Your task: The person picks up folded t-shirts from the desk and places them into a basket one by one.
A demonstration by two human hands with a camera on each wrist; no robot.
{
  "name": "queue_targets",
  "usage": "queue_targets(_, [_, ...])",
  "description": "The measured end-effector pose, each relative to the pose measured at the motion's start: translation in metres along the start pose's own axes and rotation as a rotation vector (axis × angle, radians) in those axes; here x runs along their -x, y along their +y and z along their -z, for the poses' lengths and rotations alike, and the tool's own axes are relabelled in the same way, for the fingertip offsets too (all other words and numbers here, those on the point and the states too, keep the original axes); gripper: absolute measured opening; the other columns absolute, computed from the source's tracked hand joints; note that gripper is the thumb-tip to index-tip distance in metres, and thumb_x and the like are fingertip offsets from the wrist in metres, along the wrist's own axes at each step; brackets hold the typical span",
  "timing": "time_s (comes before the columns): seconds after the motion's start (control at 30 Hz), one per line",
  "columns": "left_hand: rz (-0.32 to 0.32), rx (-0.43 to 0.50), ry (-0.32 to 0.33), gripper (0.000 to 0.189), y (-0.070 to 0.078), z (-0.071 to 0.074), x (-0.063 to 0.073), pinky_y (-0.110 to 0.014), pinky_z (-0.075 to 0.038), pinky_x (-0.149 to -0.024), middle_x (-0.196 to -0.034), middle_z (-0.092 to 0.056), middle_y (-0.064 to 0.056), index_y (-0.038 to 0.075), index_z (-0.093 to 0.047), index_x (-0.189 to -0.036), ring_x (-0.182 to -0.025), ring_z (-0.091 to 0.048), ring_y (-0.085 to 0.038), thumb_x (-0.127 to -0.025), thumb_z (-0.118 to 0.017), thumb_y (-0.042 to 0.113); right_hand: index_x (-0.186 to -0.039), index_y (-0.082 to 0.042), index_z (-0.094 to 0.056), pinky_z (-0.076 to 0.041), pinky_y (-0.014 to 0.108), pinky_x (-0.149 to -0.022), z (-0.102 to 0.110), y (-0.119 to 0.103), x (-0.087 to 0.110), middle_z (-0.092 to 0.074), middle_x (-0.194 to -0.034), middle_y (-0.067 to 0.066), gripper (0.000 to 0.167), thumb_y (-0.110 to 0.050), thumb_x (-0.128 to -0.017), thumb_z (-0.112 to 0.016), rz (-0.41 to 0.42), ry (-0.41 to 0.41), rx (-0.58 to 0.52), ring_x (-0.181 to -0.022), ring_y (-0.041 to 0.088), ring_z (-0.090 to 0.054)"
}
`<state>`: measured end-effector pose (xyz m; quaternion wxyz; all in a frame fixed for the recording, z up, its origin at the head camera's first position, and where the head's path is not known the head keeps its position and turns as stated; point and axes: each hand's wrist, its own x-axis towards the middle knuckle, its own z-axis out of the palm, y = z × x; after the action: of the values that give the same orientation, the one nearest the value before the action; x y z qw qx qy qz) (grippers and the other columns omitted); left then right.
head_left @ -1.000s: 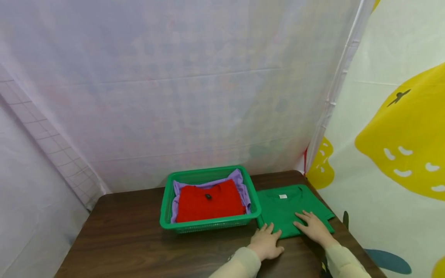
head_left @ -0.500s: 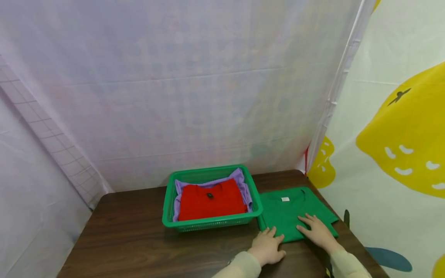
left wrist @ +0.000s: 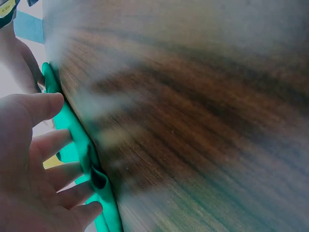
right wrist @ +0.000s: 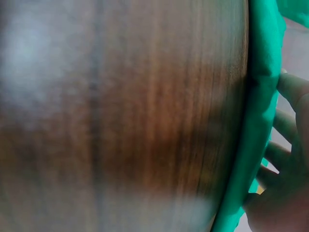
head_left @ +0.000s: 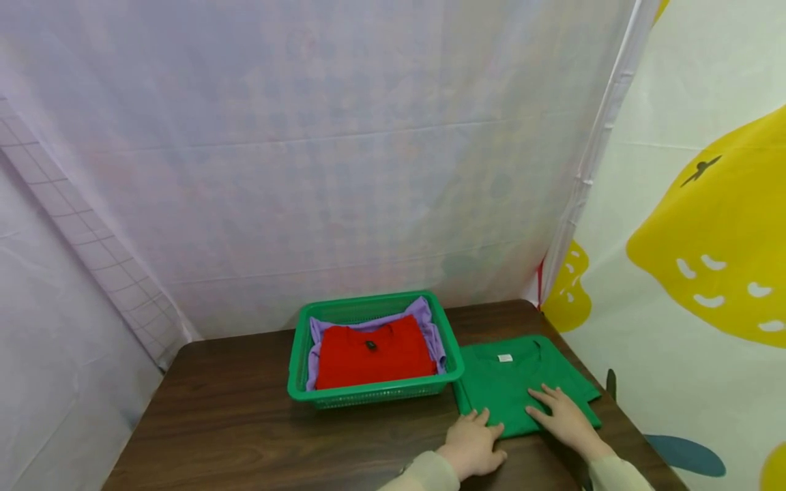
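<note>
A folded green T-shirt (head_left: 500, 385) with a white neck label lies flat at the table's right side, against the basket. My left hand (head_left: 471, 442) rests at its near left corner, fingers spread over the edge. On the shirt's near right part, my right hand (head_left: 563, 417) lies with extended fingertips touching the cloth. In the left wrist view the fingers (left wrist: 63, 176) reach over the shirt's folded edge (left wrist: 111, 210). The right wrist view has the fingers (right wrist: 280, 154) spread along the thick green fold (right wrist: 258, 111).
A green plastic basket (head_left: 374, 393) stands left of the shirt. Inside it a folded red shirt (head_left: 374, 358) lies over a purple garment (head_left: 420, 311). The brown wooden table (head_left: 245, 416) ends at a pale curtain (head_left: 344, 170) behind and a lemon-print sheet (head_left: 675, 218) at right.
The green T-shirt has slid slightly toward the person, and both hands have come nearer with it, still lying on it. The basket and its clothes appear unmoved on the table.
</note>
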<state>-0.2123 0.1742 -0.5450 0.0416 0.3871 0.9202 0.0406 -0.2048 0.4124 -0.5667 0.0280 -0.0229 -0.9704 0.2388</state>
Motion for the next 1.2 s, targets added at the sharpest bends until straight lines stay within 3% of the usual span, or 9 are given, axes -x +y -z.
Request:
queue_targets(0.73, [-0.072,-0.102,0.076,0.037,0.008,0.006,0.007,-0.034,-0.042,-0.099,-0.129,-0.059,0.008,0.038,-0.066,-0.123,-0.119,-0.054,-0.014,-0.089,-0.06,0.051,-0.131,0.002,-0.058,-0.028,0.073,-0.095,0.003,-0.004,0.018,-0.041,-0.138,0.037,0.062,-0.047,-0.093,-0.058,0.005,0.004,-0.006,-0.127,0.063,-0.025])
queue_targets(0.97, [0.0,-0.073,0.078,0.041,0.006,0.007,0.002,-0.038,-0.045,-0.095,-0.123,-0.061,0.013,0.037,-0.062,-0.126,-0.112,-0.055,-0.012,-0.088,-0.061,0.053,-0.13,0.002,-0.058,-0.028,0.074,-0.094,0.0,-0.004,0.023,-0.041,-0.138,0.037,0.061,-0.047,-0.093,-0.059,0.0,0.005,-0.01,-0.127,0.063,-0.025])
queue_targets(1.07, [0.03,-0.029,0.101,0.049,0.005,0.007,-0.002,-0.04,-0.045,-0.096,-0.13,-0.056,0.01,0.036,-0.056,-0.134,-0.12,-0.051,-0.016,-0.088,-0.061,0.053,-0.13,0.002,-0.059,-0.028,0.074,-0.093,-0.001,-0.004,0.026,-0.041,-0.138,0.037,0.061,-0.046,-0.093,-0.059,-0.001,0.003,-0.022,-0.127,0.063,-0.024])
queue_targets(1.2, [0.031,0.029,0.075,0.056,0.003,0.006,-0.006,-0.042,-0.042,-0.1,-0.146,-0.042,0.008,0.042,-0.045,-0.142,-0.134,-0.04,-0.02,-0.09,-0.058,0.054,-0.13,0.001,-0.059,-0.028,0.075,-0.093,-0.002,-0.004,0.03,-0.041,-0.138,0.037,0.061,-0.047,-0.092,-0.06,-0.004,0.004,-0.034,-0.128,0.063,-0.024])
